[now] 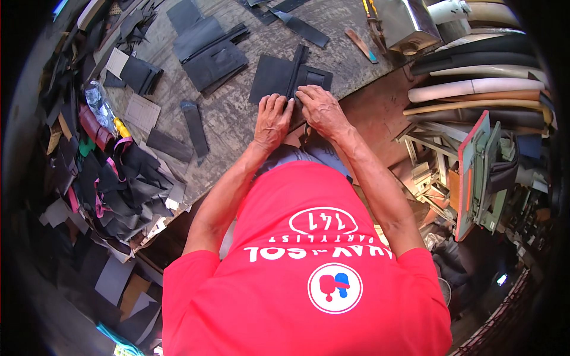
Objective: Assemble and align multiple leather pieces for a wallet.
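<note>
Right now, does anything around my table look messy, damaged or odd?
Yes: the heap of black scraps on your left looks tangled, with pink strips looping through it. The tabletop looks blotchy and worn.

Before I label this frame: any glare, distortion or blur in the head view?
Head view: fisheye bending, corners black; head view: glare on the metal box and plastic wrap; head view: left hand and right hand look reasonably sharp, but the black piece they touch shows little detail.
</note>
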`<state>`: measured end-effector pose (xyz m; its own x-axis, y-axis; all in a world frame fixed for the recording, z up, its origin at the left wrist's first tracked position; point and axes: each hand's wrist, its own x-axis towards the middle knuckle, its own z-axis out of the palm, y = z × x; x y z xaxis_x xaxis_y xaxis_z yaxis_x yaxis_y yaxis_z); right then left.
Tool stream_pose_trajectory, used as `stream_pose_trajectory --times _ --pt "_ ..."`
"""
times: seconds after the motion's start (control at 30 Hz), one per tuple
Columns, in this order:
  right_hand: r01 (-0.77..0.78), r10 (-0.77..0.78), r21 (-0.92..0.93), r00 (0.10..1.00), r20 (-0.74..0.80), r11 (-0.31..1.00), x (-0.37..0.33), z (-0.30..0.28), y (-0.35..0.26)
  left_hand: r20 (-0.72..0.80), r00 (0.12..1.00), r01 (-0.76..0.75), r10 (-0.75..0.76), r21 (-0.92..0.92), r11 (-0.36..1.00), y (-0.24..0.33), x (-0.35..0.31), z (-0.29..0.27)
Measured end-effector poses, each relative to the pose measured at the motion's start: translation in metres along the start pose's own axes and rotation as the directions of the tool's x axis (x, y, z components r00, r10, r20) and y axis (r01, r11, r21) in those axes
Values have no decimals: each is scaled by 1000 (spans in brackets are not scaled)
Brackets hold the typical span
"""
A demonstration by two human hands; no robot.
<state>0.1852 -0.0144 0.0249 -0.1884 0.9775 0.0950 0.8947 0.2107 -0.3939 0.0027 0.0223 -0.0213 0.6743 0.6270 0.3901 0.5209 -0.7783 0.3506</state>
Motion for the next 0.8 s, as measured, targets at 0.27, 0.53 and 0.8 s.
stream_pose_trajectory --times 0.27,0.53,0.8 --pt "-67 71 114 997 -34 991 0 -3 -2 12 1000 -16 16 11 1000 0 1 -1" --pt "-86 104 206 991 -78 975 2 -1 0 0 1000 -14 14 5 1000 2 2 -1" --pt "-118 140 220 986 -88 968 2 2 -1 -5 1000 -1 1 22 1000 3 2 -1"
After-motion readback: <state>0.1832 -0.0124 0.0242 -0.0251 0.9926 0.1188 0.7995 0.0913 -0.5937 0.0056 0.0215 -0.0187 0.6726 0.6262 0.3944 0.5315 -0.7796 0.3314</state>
